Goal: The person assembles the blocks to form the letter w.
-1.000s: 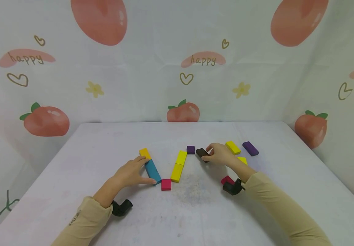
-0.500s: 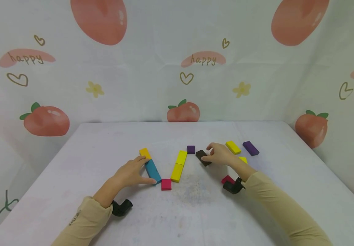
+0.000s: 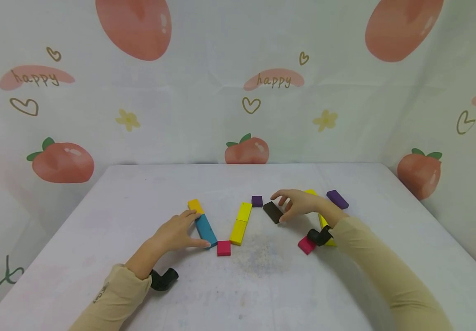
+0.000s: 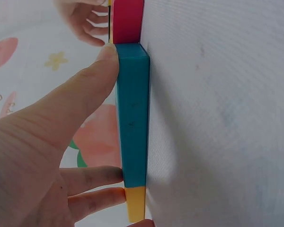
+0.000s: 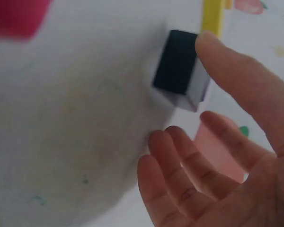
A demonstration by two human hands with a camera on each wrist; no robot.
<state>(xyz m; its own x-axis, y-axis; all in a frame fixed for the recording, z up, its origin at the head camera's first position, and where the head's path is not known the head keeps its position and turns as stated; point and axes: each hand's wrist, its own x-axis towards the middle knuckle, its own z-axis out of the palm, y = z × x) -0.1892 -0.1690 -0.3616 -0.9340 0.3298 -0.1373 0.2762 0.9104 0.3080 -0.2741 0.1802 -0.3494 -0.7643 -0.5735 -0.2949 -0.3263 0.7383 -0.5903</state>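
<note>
Fingers (image 4: pixel 92 179) of the left hand (image 3: pixel 169 236) touch a smooth, oblong blue block (image 4: pixel 133 123).

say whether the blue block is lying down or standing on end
Lying down: in the left wrist view, the blue block stretches lengthwise along the table.

Left arm (image 3: pixel 115 294): angled forward and inward from lower left, sleeve ending short of wrist. Left hand (image 3: pixel 175 234): back uppermost, thumb (image 4: pixel 78 101) straight, spread well apart from extended fingers (image 4: pixel 97 201). Right arm (image 3: pixel 382 271): slanted in from lower right. Right hand (image 3: pixel 297 203): slightly farther forward than left, fingers loosely bent, separated from outstretched thumb. Palm facing wrist camera.
</note>
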